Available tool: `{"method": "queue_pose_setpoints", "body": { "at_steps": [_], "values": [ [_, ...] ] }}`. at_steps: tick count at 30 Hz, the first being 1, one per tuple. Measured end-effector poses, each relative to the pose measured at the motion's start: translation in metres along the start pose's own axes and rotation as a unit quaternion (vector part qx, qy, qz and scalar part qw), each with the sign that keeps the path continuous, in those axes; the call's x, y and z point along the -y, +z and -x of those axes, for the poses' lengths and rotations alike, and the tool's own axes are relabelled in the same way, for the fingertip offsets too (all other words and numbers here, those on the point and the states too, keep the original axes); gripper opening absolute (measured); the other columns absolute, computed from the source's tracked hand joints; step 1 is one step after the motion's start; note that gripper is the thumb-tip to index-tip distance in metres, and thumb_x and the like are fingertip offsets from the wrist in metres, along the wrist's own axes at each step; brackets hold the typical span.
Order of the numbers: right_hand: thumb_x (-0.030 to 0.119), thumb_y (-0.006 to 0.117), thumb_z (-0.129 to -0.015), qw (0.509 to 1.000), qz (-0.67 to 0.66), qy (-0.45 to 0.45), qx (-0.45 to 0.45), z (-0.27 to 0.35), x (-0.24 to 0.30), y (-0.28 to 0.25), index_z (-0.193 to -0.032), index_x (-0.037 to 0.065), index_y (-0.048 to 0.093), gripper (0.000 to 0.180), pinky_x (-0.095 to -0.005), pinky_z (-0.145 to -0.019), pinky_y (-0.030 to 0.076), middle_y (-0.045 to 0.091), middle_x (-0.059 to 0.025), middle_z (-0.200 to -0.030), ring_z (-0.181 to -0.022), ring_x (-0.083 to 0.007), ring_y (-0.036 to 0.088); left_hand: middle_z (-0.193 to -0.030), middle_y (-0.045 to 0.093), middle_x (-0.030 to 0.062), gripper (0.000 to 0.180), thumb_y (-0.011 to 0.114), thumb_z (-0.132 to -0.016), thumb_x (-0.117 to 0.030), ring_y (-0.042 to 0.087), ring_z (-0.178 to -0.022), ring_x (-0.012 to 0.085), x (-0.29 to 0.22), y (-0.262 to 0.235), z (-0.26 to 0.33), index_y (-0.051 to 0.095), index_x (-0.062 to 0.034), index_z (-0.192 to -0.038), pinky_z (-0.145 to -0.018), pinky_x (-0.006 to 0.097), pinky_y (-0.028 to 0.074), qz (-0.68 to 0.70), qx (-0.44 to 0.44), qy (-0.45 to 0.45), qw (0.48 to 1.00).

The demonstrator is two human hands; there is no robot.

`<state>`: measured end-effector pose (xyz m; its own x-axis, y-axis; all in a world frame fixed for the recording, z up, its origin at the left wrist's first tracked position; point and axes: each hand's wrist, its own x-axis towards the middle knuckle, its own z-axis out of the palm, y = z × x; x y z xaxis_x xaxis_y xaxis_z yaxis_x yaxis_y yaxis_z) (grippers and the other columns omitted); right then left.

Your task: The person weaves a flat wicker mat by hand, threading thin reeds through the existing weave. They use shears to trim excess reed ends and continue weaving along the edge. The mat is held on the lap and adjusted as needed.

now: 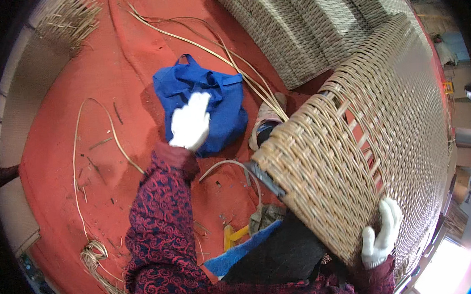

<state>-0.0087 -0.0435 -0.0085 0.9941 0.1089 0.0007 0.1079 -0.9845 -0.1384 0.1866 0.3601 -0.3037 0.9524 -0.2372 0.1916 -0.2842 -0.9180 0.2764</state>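
Left hand in a white glove, reaching out over the blue cloth bag lying on the red floor; blurred, fingers loosely together, pressed on or just above the cloth, so hard to tell whether gripping or only touching. Bag slumped, handles flopped toward the far side, no label or print to be seen on it.

Right hand also gloved, fingers curled shut over the near lower edge of the big woven wicker panel. Panel tilted and propped against the lap, probably so the unwoven end stays within reach while the other hand is away. Dark metal frame bar showing at the panel's left corner.

Loose cane strips trailing across the floor from the far side to the panel, ready to hand. A small coil of strips near the left knee. More finished woven panels stacked at the far edge. Something yellow beside the knee, kind unclear. No signs or packages visible.
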Motion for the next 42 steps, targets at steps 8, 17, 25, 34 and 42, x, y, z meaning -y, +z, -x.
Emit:
{"method": "queue_pose_setpoints", "body": {
  "at_steps": [8,17,25,34,42],
  "values": [
    [0.045,0.061,-0.095,1.000,-0.005,0.014,0.026,0.012,-0.009,0.000,-0.138,-0.004,0.052,0.066,-0.0609,-0.112,0.034,0.054,-0.0280,-0.134,-0.124,-0.0466,0.051,-0.117,0.067,0.0237,0.062,0.049,-0.094,-0.012,0.071,-0.095,0.0408,0.081,0.070,-0.030,0.035,-0.0142,-0.155,-0.083,0.052,0.057,-0.083,0.243,-0.169,0.952],
    [0.021,0.069,-0.084,1.000,-0.005,-0.011,-0.021,-0.002,0.004,0.002,-0.136,-0.002,0.056,0.058,-0.0581,-0.117,0.030,0.055,-0.0225,-0.138,-0.129,-0.0459,0.049,-0.089,0.064,0.0145,0.016,0.073,-0.083,-0.020,0.066,-0.081,0.0366,0.033,-0.028,0.067,0.070,-0.0116,-0.096,-0.070,0.048,0.052,0.007,0.077,-0.109,0.991],
    [0.017,0.075,-0.063,0.942,-0.174,-0.284,0.051,-0.053,0.091,-0.005,-0.111,0.002,0.064,0.052,-0.0444,-0.085,0.049,0.065,-0.0131,-0.116,-0.098,-0.0307,0.062,-0.078,0.056,0.0084,0.015,0.071,-0.077,-0.005,0.058,-0.074,0.0297,-0.082,-0.169,0.145,0.066,-0.0127,-0.090,-0.068,0.041,0.044,0.081,-0.030,0.052,0.995],
    [0.025,0.062,-0.082,0.878,-0.169,-0.441,0.071,-0.058,0.203,0.133,-0.093,0.019,0.071,0.015,-0.0414,-0.086,0.046,0.067,-0.0013,-0.094,-0.096,-0.0240,0.062,-0.087,0.064,0.0081,0.038,0.079,-0.064,0.006,0.061,-0.082,0.0304,-0.133,-0.219,0.215,0.074,-0.0098,-0.099,-0.072,0.040,0.050,0.162,-0.028,-0.008,0.986],
    [0.023,0.066,-0.076,0.857,-0.009,-0.457,0.237,-0.040,0.190,0.151,-0.077,0.016,0.076,0.012,-0.0414,-0.074,0.048,0.070,-0.0036,-0.078,-0.085,-0.0252,0.066,-0.094,0.069,0.0107,0.024,0.075,-0.086,-0.016,0.065,-0.080,0.0321,-0.134,-0.212,0.254,0.073,-0.0098,-0.109,-0.072,0.042,0.050,0.213,0.144,-0.173,0.951]
  ]
}}
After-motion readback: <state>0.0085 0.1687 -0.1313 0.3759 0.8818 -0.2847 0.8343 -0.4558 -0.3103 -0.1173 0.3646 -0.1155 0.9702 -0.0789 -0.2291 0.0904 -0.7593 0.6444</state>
